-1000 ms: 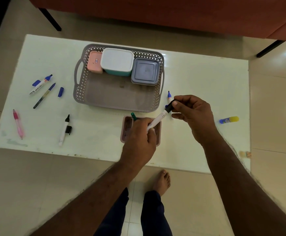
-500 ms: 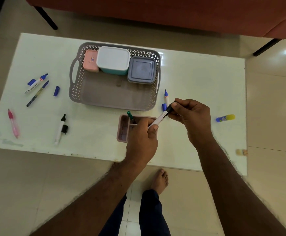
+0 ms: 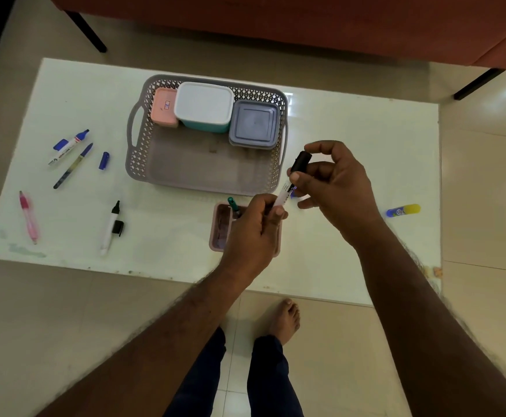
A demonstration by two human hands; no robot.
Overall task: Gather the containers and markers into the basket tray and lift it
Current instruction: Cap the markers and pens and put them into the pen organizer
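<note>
A white marker (image 3: pixel 284 194) with a black cap (image 3: pixel 301 160) is held over the table's front middle. My left hand (image 3: pixel 253 233) grips its lower barrel. My right hand (image 3: pixel 334 183) pinches the capped end, thumb on the cap's base. The grey basket tray (image 3: pixel 134 164) holds a pink container (image 3: pixel 164 109), a white-lidded teal container (image 3: pixel 203 105) and a grey container (image 3: pixel 253 124) along its far side. A small mauve holder (image 3: pixel 220 228) under my left hand has a green marker (image 3: pixel 233 204) in it.
On the white table (image 3: pixel 351 130), left of the basket, lie an uncapped blue marker (image 3: pixel 70 145), a blue pen (image 3: pixel 72 166), a blue cap (image 3: pixel 104 160), a pink pen (image 3: pixel 29 216) and an uncapped black marker (image 3: pixel 109 227). A blue-yellow glue stick (image 3: pixel 403 209) lies right.
The marker has tilted more upright and its capped end has risen toward the basket's near right corner. My right hand's fingers have spread, with the thumb now at the cap's base.
</note>
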